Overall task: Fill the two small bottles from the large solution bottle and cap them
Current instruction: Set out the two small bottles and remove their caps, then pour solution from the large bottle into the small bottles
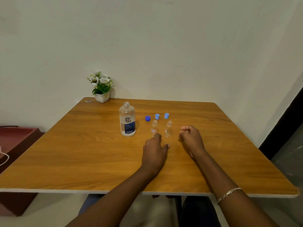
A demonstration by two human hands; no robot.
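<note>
The large solution bottle (127, 119) stands upright and uncapped on the worktop (82, 153), at about ten o'clock from the left hand (155, 152), which is nearer to it than the right hand (191, 138). The left grip is loosely spread, its fingertips at the base of the left small bottle (154, 128); the right is curled, holding nothing visible.
</note>
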